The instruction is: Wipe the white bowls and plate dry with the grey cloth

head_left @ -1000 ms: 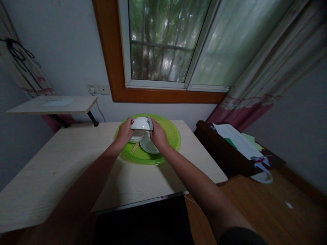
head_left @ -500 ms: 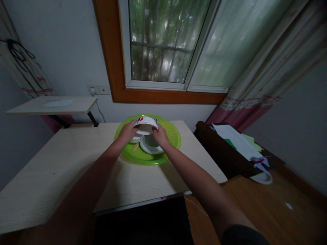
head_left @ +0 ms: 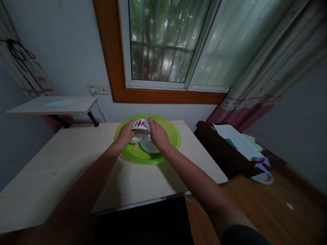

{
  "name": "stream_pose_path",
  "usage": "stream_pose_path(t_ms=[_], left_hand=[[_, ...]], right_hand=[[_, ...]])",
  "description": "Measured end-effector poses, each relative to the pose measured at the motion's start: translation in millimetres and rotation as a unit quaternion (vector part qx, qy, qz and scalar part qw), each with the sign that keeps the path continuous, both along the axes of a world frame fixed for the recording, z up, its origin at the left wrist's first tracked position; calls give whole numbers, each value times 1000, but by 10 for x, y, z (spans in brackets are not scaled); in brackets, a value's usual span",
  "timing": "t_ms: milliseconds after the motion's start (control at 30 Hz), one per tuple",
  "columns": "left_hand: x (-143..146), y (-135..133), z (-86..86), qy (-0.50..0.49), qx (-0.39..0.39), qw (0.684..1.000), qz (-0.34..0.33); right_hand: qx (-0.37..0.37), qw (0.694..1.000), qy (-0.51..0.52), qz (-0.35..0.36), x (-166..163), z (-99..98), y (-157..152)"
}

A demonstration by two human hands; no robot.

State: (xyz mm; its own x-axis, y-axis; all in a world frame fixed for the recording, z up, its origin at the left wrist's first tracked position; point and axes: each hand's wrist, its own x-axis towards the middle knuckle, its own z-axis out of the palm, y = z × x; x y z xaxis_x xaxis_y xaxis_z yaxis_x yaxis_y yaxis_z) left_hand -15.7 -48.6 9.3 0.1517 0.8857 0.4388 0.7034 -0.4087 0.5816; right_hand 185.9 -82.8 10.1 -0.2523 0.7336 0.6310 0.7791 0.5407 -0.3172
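Note:
A white bowl (head_left: 139, 124) with red and black print is held tilted above a round green plastic basket (head_left: 175, 136). My left hand (head_left: 125, 134) is closed on the bowl's left side. On the other side, my right hand (head_left: 158, 134) is closed round what looks like a grey cloth (head_left: 147, 124), pressed over the bowl's right rim. Beneath the hands, inside the basket, lie a white dish (head_left: 148, 145), more white dishes (head_left: 136, 138) stacked at its left, and wooden chopsticks (head_left: 135, 148). The right hand and bowl hide part of these.
The basket stands on a pale wooden table (head_left: 76, 149) against the wall below a window. A small raised shelf (head_left: 58, 105) with a paper on it is at the left. To the right is a dark brown piece of furniture (head_left: 219, 153) bearing papers (head_left: 235, 139).
The bowl has turned so its printed side shows more. My right hand has shifted up and left over the bowl's rim with the grey cloth. My left hand has barely moved.

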Motion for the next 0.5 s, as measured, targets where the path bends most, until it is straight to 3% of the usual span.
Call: stream_pose_path(t_ms=[167, 500], left_hand=[[16, -52, 50, 26, 7, 1000, 8], [14, -44, 44, -15, 52, 999, 10]], right_hand=[[21, 1000, -21, -1, -3, 37, -40], [-116, 981, 147, -52, 27, -107, 143]])
